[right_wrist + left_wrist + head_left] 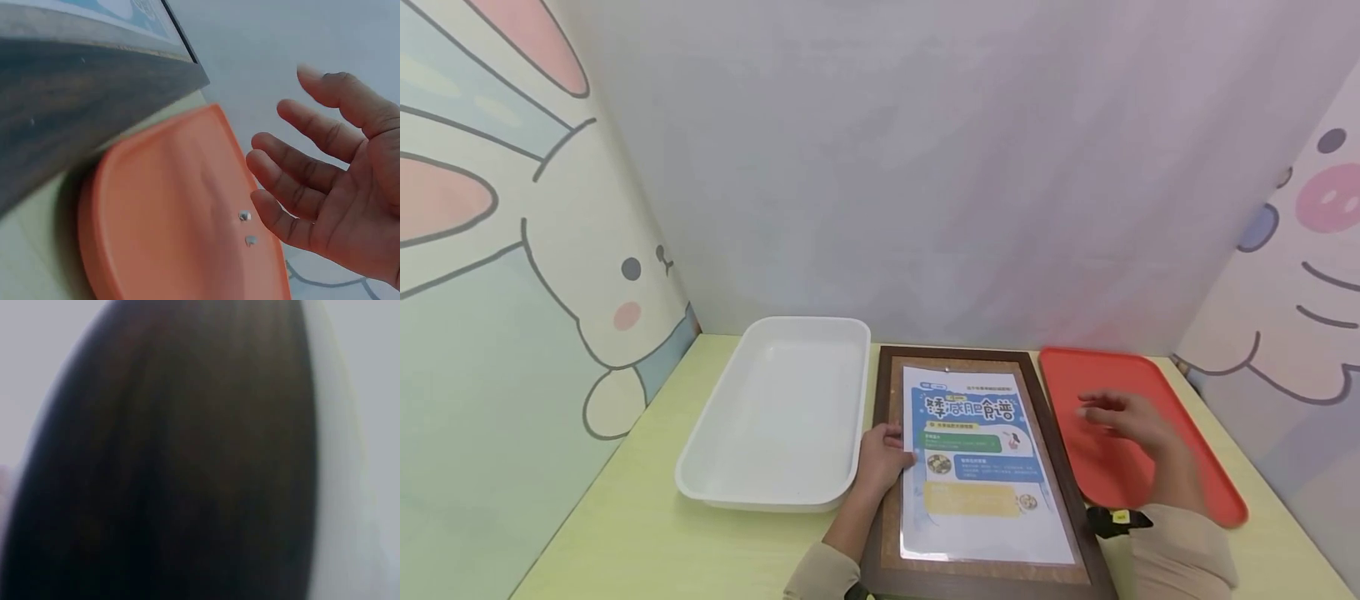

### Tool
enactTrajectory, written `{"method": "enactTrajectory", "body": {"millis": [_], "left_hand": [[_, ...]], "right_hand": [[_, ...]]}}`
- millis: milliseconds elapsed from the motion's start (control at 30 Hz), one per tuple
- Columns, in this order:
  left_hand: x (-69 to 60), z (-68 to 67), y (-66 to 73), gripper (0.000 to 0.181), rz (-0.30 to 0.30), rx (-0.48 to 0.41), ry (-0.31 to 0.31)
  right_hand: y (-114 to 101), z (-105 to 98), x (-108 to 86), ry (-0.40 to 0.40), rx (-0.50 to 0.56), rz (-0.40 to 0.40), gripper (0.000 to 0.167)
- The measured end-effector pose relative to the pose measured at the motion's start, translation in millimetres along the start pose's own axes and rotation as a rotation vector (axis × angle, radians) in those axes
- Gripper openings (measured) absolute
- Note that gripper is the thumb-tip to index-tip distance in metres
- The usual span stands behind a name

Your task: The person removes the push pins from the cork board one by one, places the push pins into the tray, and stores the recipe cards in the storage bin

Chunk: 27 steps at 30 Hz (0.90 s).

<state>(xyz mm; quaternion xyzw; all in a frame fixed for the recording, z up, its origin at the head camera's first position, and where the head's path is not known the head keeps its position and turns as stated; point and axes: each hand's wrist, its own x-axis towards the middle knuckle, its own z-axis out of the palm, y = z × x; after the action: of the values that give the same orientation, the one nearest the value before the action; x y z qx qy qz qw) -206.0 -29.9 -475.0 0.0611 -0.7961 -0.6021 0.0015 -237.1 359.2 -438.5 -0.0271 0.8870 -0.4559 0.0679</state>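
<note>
While the right hand (1138, 421) hangs over the red tray (1097, 375), fingers apart, the left hand (880, 458) rests at the left edge of the printed sheet (981, 467); whether it pinches, I cannot tell. The sheet lies inside the edges of the brown-framed board (985, 582). A narrow gap separates board and white tray (782, 417) at left; table (617, 517) shows broadly near left. The red tray, just right of the board, holds two small silvery pieces (244, 215).
</note>
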Motion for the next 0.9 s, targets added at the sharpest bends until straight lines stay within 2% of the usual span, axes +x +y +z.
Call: {"method": "enactTrajectory", "body": {"millis": [167, 367, 533, 633, 800, 900], "left_hand": [[-1.0, 0.2, -0.3, 0.042, -0.013, 0.009, 0.004], [-1.7, -0.3, 1.4, 0.042, -0.004, 0.01, 0.01], [-1.8, -0.3, 2.4, 0.042, -0.008, 0.008, 0.01], [-2.2, 0.2, 2.7, 0.042, -0.01, 0.005, 0.004], [-2.0, 0.2, 2.1, 0.042, -0.011, 0.008, 0.004], [-1.3, 0.4, 1.6, 0.042, -0.005, 0.008, 0.007]], "right_hand": [[-14, 11, 8.9, -0.011, 0.029, 0.02, 0.066], [-20, 28, 24.6, 0.001, -0.023, -0.006, 0.063], [-22, 41, 36.5, -0.003, -0.023, -0.079, 0.06], [-15, 48, 47.0, 0.02, -0.019, -0.125, 0.055], [11, 62, 79.4, 0.064, -0.033, -0.124, 0.055], [10, 71, 91.4, 0.059, -0.035, -0.12, 0.058]]}}
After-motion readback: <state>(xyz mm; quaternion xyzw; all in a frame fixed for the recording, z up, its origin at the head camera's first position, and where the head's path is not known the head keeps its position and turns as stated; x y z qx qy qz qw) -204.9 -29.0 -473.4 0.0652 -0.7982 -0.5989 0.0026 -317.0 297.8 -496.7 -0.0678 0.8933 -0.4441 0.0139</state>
